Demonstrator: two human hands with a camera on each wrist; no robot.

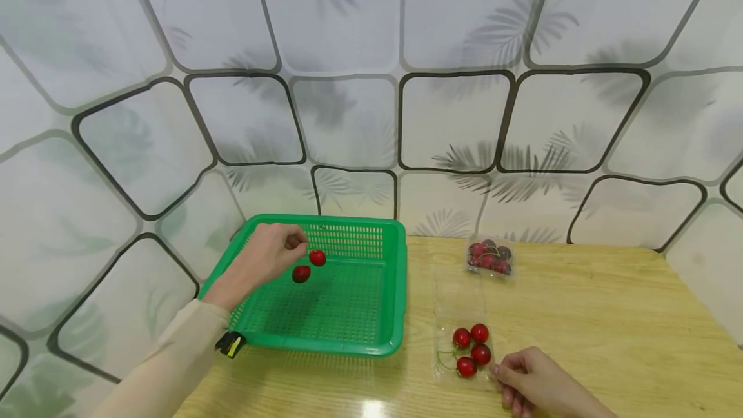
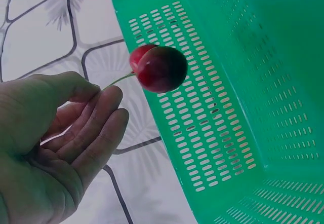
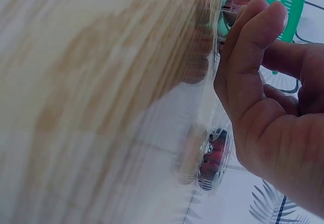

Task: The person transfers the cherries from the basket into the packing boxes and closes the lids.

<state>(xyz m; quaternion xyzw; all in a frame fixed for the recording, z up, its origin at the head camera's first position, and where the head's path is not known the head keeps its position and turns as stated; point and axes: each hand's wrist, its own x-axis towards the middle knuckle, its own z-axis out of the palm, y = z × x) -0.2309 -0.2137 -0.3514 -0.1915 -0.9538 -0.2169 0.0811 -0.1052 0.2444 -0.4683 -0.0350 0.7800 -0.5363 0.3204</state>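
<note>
Over the green basket, my left hand pinches thin green stems between thumb and fingertips. Two red cherries hang from them, one showing darker in the left wrist view. To the right, an open clear plastic box lies on the table with several red cherries and their stems inside. Its right edge is pinched by my right hand, thumb against fingers. In the right wrist view that hand hides much of the box.
A second clear box, full of dark red cherries, sits farther back near the wall. The basket has slotted sides, with a black and yellow item at its front left corner. Patterned walls enclose the wooden table.
</note>
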